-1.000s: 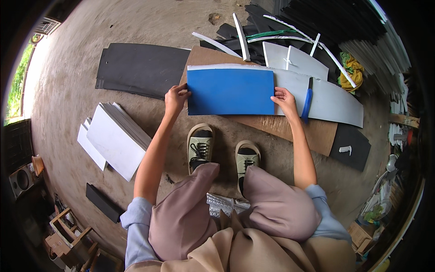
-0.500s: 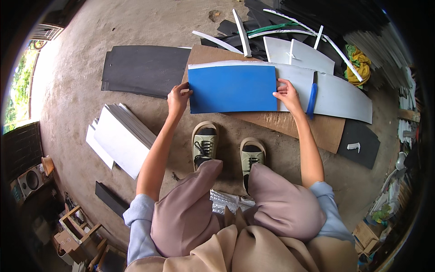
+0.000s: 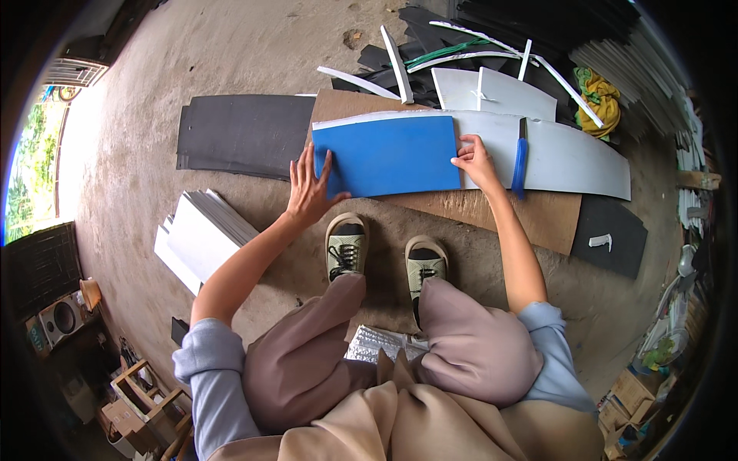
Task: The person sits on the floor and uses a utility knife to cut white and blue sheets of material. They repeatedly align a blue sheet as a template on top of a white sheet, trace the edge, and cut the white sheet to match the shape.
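Observation:
A rectangular blue sheet (image 3: 388, 157) lies over a long white board (image 3: 576, 157) and a brown board (image 3: 492, 219) on the floor in front of my feet. My left hand (image 3: 309, 188) has its fingers spread at the blue sheet's left edge, with the thumb near the lower corner. At the right edge, my right hand (image 3: 477, 161) is curled, thumb and fingertips closed at the blue sheet's side. Just right of that hand, a blue-handled cutter (image 3: 520, 165) rests on the white board.
Dark grey sheets (image 3: 246, 134) lie at the left, with a stack of white sheets (image 3: 204, 238) nearer to me. White strips (image 3: 396, 65) and black scraps lie at the back. A yellow-green cloth (image 3: 598, 100) sits at the far right. A dark piece (image 3: 615, 230) holds a small white scrap.
My left hand has gone from pinching the blue sheet's left edge to lying with spread fingers at its lower left. The blue sheet appears slightly further left in view.

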A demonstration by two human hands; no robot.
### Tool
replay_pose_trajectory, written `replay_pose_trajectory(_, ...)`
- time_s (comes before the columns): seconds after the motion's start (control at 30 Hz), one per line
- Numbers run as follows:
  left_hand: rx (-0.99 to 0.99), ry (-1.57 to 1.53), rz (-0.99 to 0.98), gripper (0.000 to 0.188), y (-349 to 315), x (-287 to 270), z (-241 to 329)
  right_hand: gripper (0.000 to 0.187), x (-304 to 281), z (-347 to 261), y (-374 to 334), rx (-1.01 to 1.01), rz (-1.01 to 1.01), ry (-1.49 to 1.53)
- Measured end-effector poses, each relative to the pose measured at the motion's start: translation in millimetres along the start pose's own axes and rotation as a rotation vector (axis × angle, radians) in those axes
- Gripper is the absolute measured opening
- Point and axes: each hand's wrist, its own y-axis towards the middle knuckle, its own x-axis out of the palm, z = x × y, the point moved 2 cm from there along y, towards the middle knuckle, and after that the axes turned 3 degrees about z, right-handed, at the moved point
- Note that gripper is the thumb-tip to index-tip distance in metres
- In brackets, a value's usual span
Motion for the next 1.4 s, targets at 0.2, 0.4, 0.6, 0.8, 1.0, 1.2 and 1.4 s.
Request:
replay_pose_trajectory(0.2, 0.152, 0.005, -0.074, 0.104, 22, 3, 36, 0.051, -13, 12, -3, -0.057, 0.05, 0.055)
replay_pose_trajectory(0.4, 0.338, -0.024, -0.057, 0.1, 62, 19, 94, 0.05, -12, 12, -7, -0.058, 0.069, 0.14)
replay_pose_trajectory(0.6, 0.348, -0.084, -0.017, 0.1, 98, 29, 163, 0.046, -12, 12, -11, -0.129, 0.106, 0.18)
replay_pose_trajectory(0.8, 0.32, -0.098, -0.068, 0.1, 100, 31, 162, 0.042, -39, 3, -35, -0.263, 0.563, -0.321)
replay_pose_trajectory(1.0, 0.297, -0.193, -0.039, 0.098, 102, 29, 161, 0.056, -97, 21, -39, 0.042, 0.667, -0.701)
replay_pose_trajectory(1.2, 0.3, -0.281, 0.028, 0.092, 104, 27, 165, 0.026, -105, 44, -37, 0.173, 0.418, 0.167)
replay_pose_trajectory(1.4, -0.097, -0.968, 0.194, 0.049, 117, 16, 157, 0.029, -79, -29, -66, 0.221, 0.064, 0.655)
